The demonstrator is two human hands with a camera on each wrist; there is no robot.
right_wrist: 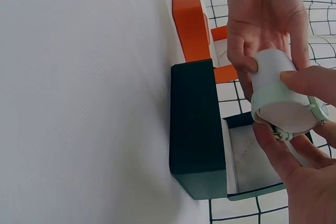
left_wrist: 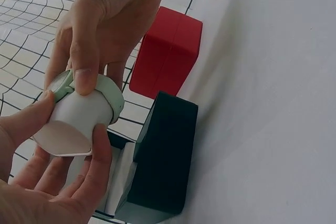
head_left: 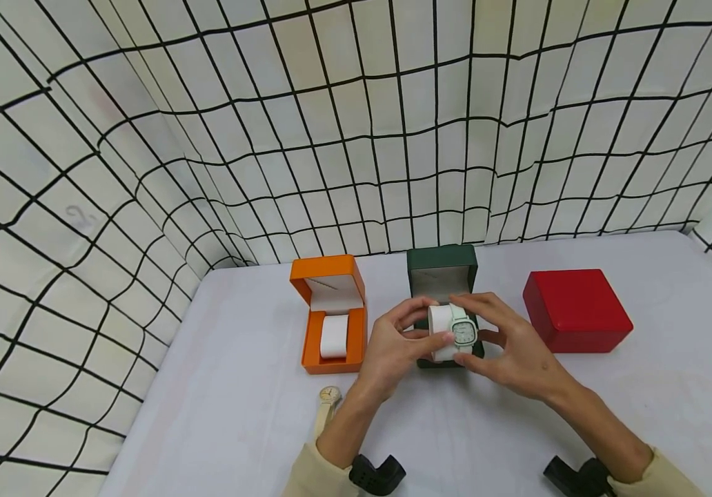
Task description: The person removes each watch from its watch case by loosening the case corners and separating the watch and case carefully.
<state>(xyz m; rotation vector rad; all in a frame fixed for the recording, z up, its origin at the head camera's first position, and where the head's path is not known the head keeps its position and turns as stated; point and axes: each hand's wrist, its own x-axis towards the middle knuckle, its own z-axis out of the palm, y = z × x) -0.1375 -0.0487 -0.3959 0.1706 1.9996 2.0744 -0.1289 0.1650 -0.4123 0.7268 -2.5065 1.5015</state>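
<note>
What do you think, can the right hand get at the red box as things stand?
Probably yes: nothing shows between the right hand and the red box, though that hand holds the pale watch and white cushion, so it may need freeing.

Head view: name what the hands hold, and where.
White cushion wearing a pale green watch: left hand grips its bare end, right hand the watch end.

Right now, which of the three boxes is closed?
The red box, rightmost in the head view: it is shut, while the orange box and green box stand open.
</note>
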